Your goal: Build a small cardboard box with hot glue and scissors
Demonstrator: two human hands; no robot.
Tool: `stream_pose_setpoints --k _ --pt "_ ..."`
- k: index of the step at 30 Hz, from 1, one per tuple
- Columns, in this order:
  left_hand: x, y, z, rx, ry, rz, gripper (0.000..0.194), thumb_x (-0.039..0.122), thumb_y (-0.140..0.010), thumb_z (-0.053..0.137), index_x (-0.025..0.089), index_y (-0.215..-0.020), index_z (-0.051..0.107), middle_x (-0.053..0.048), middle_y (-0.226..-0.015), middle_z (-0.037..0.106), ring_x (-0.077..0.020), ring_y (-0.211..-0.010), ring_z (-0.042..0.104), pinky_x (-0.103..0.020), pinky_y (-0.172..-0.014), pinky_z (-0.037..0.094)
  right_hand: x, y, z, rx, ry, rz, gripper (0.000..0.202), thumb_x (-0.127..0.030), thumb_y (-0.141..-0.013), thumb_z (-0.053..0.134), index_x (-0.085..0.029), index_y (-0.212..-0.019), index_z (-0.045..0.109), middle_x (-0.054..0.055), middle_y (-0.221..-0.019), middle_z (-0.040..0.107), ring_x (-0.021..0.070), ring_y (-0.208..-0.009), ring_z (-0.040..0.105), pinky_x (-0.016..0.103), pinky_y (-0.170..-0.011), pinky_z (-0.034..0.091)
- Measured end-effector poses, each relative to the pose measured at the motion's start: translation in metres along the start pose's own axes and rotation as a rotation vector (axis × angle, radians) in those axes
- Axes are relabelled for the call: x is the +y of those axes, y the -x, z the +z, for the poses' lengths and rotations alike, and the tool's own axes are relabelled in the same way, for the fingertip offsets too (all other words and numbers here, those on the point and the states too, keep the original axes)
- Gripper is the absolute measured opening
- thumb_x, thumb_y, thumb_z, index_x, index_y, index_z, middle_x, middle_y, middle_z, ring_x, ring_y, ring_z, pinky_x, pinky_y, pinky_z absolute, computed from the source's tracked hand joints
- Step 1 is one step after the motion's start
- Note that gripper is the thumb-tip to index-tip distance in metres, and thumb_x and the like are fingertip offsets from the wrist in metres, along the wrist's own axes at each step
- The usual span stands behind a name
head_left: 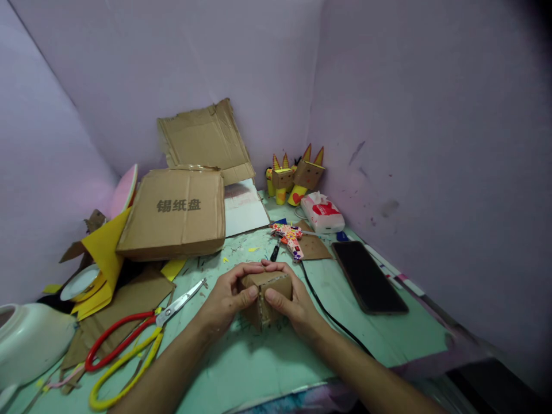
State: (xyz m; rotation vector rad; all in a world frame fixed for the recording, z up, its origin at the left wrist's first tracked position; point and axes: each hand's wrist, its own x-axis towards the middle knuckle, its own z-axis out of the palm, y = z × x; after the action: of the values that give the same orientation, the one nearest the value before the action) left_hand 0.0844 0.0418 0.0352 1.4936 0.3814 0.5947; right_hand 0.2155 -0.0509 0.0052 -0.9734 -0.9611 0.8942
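Note:
A small brown cardboard box (275, 282) is held just above or on the green tabletop (259, 368), near the middle. My left hand (226, 296) wraps round its left side, the thumb pressing near a front corner edge. On the right side, my right hand (295, 296) grips the same box, its thumb close to the other thumb. The fingertips of both hands meet behind the box. Scissors (159, 328) with one red and one yellow handle lie to the left of my left hand, blades together. A patterned glue gun (288, 237) rests beyond the box.
A large cardboard box (172, 213) and a cardboard sheet (207, 141) stand at back left. Yellow paper (106, 253) and a white vessel (34, 339) are left. Cardboard figures (304, 172), a tissue pack (322, 213) and a phone (368, 276) are right. A black cable crosses beside my right hand.

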Motion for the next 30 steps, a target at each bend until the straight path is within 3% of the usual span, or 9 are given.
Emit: stream_pose_setpoints --k 14,17,22,25,30 --pt "0.0 0.0 0.003 0.029 0.045 -0.047 0.048 0.045 -0.067 0.075 0.016 -0.104 0.065 -0.013 -0.12 0.061 -0.0307 -0.116 0.051 -0.038 -0.098 0.037 0.003 0.0 0.001 0.04 -0.033 0.015 0.047 -0.047 -0.066 0.073 -0.021 -0.1 0.053 0.01 -0.122 0.054 0.0259 -0.108 0.055 0.039 -0.092 0.04" --pt "0.0 -0.002 0.0 0.077 0.041 -0.07 0.047 0.045 -0.067 0.074 0.016 -0.104 0.065 -0.013 -0.117 0.063 -0.03 -0.111 0.055 -0.037 -0.094 0.04 0.007 -0.006 0.003 0.039 -0.118 0.063 0.048 -0.045 -0.066 0.073 -0.021 -0.101 0.052 0.007 -0.105 0.061 0.0217 -0.089 0.061 0.035 -0.079 0.046" --pt "0.009 -0.003 -0.011 0.196 0.145 -0.109 0.042 0.042 -0.066 0.076 0.017 -0.099 0.066 -0.007 -0.09 0.07 -0.0246 -0.093 0.062 -0.032 -0.081 0.046 0.0 -0.033 0.013 -0.006 -0.135 0.142 0.045 -0.043 -0.065 0.075 -0.021 -0.097 0.052 -0.001 -0.078 0.061 0.0141 -0.066 0.058 0.026 -0.062 0.045" --pt "0.011 -0.005 -0.017 0.273 0.172 -0.078 0.042 0.04 -0.069 0.074 0.017 -0.103 0.064 -0.006 -0.087 0.07 -0.0221 -0.089 0.063 -0.03 -0.079 0.046 -0.006 -0.049 0.017 -0.064 -0.051 0.125 0.045 -0.043 -0.063 0.076 -0.021 -0.096 0.055 -0.001 -0.078 0.061 0.0136 -0.066 0.056 0.025 -0.062 0.044" --pt "-0.005 -0.009 -0.019 0.305 0.128 0.027 0.045 0.043 -0.069 0.073 0.017 -0.105 0.063 -0.009 -0.102 0.068 -0.0249 -0.097 0.061 -0.034 -0.086 0.045 -0.005 -0.059 0.01 -0.106 0.025 0.073 0.047 -0.043 -0.063 0.075 -0.02 -0.1 0.058 0.002 -0.089 0.064 0.0165 -0.075 0.059 0.028 -0.067 0.046"
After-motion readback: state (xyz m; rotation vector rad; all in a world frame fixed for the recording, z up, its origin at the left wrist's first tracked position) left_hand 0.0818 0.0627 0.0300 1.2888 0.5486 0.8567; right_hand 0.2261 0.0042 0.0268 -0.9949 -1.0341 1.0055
